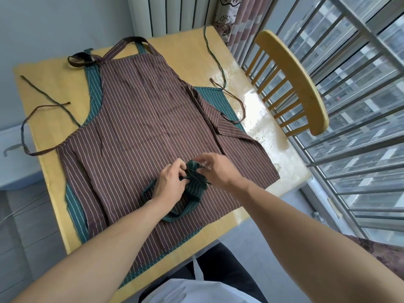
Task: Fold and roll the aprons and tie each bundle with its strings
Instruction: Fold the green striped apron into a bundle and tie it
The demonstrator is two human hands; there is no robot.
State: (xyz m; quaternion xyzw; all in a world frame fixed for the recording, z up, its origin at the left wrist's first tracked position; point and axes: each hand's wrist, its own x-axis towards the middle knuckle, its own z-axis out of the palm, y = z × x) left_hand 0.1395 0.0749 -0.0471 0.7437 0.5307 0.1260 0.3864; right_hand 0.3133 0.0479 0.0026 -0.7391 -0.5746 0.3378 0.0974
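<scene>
- So, both hands are on a small green bundle (195, 182) that's already rolled, sitting on top of the brown apron (140, 127) near the table's front edge, a bit right of middle.
- Left hand (169, 184) has its fingers pinched shut on the bundle's left side, looks like on the string too. Right hand (215, 169) is curled over the top end, fingertips closed on a bit of string or cloth; can't tell which.
- Seems to be the tying step. I'd keep the left pinch tight so the roll doesn't spring open while the right works the knot.
- A green loop (175, 213) trails from the bundle toward the front edge. Probably worth tucking or wrapping that before cinching, or it'll flop loose.
- Pull the knot snug against the roll, not upward, else it lifts off.
- Brown apron is spread flat across the table (185, 47), with another green apron (76, 208) peeking out underneath, strings splayed toward both side edges. Those aren't started.
</scene>
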